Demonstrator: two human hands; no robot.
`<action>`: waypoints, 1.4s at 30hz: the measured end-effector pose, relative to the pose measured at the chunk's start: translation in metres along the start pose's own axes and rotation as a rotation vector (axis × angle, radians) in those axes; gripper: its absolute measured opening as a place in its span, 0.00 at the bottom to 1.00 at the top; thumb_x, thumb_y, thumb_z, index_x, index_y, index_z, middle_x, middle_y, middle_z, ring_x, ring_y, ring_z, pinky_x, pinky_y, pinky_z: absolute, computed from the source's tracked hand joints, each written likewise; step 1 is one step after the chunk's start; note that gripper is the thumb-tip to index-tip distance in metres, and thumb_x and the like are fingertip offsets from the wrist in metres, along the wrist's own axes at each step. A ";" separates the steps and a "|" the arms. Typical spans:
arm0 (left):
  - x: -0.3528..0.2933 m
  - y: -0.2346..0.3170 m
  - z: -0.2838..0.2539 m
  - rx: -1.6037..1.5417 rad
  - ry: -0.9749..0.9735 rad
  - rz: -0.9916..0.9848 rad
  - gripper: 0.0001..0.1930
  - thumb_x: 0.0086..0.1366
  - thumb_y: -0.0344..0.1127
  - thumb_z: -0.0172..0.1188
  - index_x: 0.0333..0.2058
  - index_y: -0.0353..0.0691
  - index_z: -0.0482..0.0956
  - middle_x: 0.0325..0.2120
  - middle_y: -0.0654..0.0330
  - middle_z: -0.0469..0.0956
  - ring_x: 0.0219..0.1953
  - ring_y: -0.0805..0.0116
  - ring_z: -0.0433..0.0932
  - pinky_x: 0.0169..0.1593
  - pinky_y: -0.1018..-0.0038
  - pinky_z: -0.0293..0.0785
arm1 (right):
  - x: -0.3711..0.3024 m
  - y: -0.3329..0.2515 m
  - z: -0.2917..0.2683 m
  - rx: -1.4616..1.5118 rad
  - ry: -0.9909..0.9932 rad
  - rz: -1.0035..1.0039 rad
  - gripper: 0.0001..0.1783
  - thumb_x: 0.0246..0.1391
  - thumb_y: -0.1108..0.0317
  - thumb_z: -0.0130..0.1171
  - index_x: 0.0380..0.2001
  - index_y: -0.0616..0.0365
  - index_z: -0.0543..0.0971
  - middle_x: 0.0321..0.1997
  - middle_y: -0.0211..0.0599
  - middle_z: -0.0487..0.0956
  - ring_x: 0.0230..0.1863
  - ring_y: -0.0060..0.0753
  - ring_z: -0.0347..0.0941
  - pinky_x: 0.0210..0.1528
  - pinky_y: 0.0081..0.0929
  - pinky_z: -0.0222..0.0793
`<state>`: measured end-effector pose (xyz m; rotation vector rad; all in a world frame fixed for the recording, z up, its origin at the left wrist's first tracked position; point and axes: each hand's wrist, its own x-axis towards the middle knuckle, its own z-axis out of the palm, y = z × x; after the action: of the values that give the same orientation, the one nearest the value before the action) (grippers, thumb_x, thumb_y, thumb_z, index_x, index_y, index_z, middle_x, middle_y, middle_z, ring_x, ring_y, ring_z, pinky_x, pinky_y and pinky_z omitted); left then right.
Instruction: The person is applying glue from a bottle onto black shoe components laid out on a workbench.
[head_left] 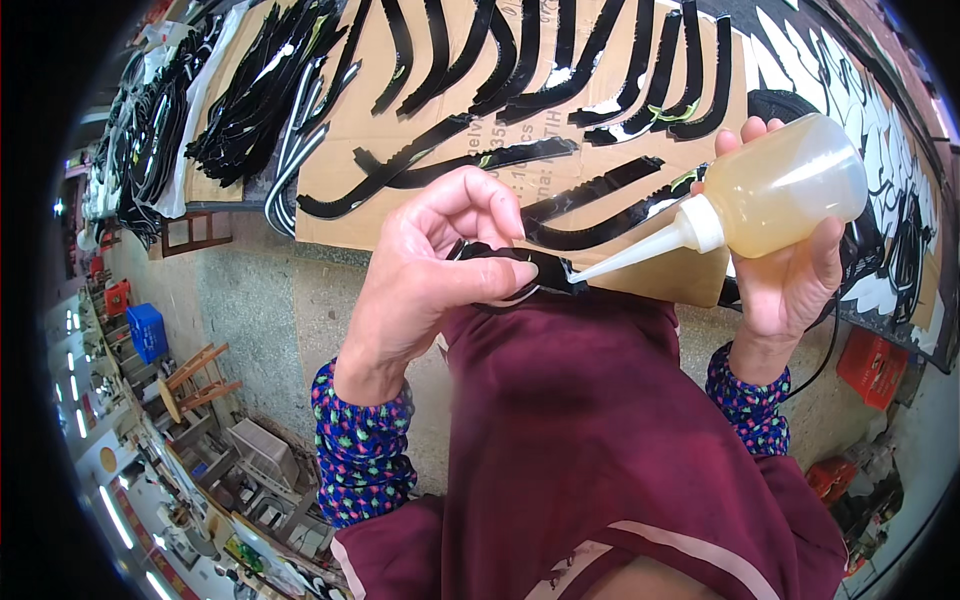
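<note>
Between the thumb and fingers of my left hand is pinched a curled, glossy black strip, held close in front of my body. My right hand is wrapped around a translucent squeeze bottle with yellowish liquid inside. The bottle is tipped to the left, and the tip of its long white nozzle meets the right end of the strip. Whether any liquid is coming out is too small to tell. Part of the strip is hidden behind my left thumb and fingers.
Cardboard covers the table ahead, with several curved black strips spread over it. Bundles of black strips lie at the far left. White pieces cover the right side. A wooden stool and blue crate stand on the floor.
</note>
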<state>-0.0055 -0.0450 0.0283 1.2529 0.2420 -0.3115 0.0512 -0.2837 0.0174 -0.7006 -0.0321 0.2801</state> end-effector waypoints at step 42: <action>0.073 -0.118 0.115 0.847 0.072 0.769 0.07 0.50 0.27 0.54 0.30 0.36 0.70 0.31 0.56 0.69 0.37 0.57 0.66 0.41 0.70 0.63 | -0.075 -0.094 -0.080 0.262 -0.023 -0.444 0.40 0.40 0.72 0.61 0.56 0.56 0.53 0.62 0.46 0.47 0.64 0.46 0.40 0.60 0.55 0.35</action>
<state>0.0209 -0.1954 -0.0677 2.0789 -0.3611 0.3443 0.0120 -0.4229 0.0215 -0.4144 -0.1679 -0.1330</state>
